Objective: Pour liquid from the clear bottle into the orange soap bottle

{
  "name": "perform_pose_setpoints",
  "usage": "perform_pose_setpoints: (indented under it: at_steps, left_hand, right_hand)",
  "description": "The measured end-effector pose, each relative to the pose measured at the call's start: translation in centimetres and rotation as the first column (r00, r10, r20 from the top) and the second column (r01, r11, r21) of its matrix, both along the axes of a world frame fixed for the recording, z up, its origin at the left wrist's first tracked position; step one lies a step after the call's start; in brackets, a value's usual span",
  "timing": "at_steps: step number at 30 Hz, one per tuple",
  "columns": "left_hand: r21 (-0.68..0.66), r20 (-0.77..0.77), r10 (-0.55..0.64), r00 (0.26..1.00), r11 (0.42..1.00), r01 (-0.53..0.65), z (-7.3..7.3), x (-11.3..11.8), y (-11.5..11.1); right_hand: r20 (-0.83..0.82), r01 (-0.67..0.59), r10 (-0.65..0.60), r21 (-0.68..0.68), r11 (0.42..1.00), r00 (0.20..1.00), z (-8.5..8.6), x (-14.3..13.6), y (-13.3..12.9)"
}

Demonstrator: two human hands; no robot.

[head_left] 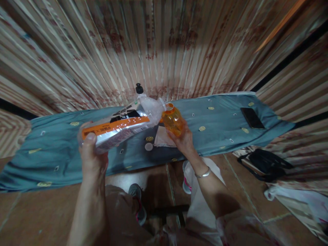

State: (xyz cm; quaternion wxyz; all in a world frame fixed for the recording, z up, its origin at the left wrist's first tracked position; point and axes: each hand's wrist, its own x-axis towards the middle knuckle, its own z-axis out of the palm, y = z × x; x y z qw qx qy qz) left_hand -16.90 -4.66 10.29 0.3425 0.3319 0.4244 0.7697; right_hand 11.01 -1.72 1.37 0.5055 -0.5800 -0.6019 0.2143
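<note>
My left hand [92, 150] is closed around the bottom end of a large clear plastic bottle [123, 124] with an orange and silver label. The bottle is tipped to the right, its neck at the mouth of a small orange see-through bottle [172, 119]. My right hand [183, 138] grips the orange bottle from its lower right side, tilting it slightly to the left. Whether liquid is flowing between them I cannot tell. Below the bottles, a white cap [148, 147] and a pale folded cloth or paper [165, 137] lie on the table cover. A black pump top [139, 89] shows behind the large bottle.
A blue-green cloth with yellow pineapple prints [215, 136] covers the narrow table. On its right end lies a black phone [252, 118]. A striped curtain [159, 44] hangs behind. On the floor at right sits a black bag [269, 162].
</note>
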Motion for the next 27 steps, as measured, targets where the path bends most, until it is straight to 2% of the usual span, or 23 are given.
perform_pose_setpoints:
  at_steps: [19,27]
  left_hand:
    - [0.007,-0.005,0.021,1.000,1.000,-0.021,-0.01,0.00,0.04]
    - [-0.006,0.009,-0.009,1.000,1.000,0.009,0.13,0.01,0.07]
  right_hand:
    - [0.005,-0.001,0.001,0.024,1.000,1.000,0.14,-0.26,0.05]
    - [0.010,-0.007,0.007,0.025,1.000,1.000,0.38,-0.35,-0.06]
